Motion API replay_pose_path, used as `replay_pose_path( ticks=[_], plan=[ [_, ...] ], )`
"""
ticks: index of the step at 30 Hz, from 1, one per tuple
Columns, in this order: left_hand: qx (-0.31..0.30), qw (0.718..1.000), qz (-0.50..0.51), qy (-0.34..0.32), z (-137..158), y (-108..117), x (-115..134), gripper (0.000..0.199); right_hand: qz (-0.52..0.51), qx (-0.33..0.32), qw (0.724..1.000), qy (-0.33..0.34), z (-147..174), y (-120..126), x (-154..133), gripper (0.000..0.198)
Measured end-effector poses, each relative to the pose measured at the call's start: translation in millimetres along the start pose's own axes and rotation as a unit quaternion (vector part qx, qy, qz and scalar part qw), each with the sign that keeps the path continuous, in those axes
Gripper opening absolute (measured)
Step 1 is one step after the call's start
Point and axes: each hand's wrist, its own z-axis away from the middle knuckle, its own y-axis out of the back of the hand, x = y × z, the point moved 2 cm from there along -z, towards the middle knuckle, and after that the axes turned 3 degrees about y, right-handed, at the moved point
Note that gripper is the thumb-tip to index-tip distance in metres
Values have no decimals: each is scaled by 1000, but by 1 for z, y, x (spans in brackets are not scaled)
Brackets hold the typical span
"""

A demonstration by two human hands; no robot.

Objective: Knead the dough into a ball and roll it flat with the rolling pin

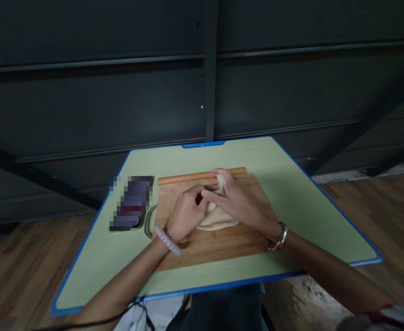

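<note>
A pale piece of dough (217,222) lies on a wooden cutting board (195,250), with one flap of it lifted between my hands. My right hand (238,200) grips that raised flap between thumb and fingers. From the other side, my left hand (187,211) is curled in at the dough's edge, its thumb and fingers closed in a pinch; its fingertips are partly hidden. Across the far edge of the board rests a wooden rolling pin (184,178), just beyond my hands.
The board sits on a light green folding table (312,230) with a blue rim. A phone-like object (132,204), pixelated, lies left of the board beside its metal handle (148,221). A dark metal wall (147,101) stands behind the table, and wooden flooring (32,257) shows around it.
</note>
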Motion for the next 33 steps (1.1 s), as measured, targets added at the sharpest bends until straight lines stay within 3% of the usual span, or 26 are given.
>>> replay_pose_path(
  ticks=[2,4,9,12,18,21,26,30,33],
  plan=[
    [17,1000,16,10,0,1,-1,16,37,-26,999,10,2,-1,-1,70],
    [23,999,43,20,0,2,-2,18,87,-50,995,24,4,1,-4,75],
    [0,995,98,28,-4,4,1,29,267,-71,958,79,5,8,-11,45],
    [30,993,105,49,-6,6,0,33,357,-62,927,101,5,9,-13,36],
    [88,994,35,54,-3,7,2,33,404,-98,897,151,8,12,-16,25],
    [97,994,16,39,-2,8,6,33,380,-98,904,169,10,15,-19,25],
    [55,990,114,59,-2,4,8,36,233,-30,959,159,14,16,-31,30],
    [37,982,169,82,0,4,13,38,68,31,994,78,13,12,-31,44],
    [1,983,168,71,0,3,16,40,-51,71,996,-15,8,9,-18,50]
  ],
)
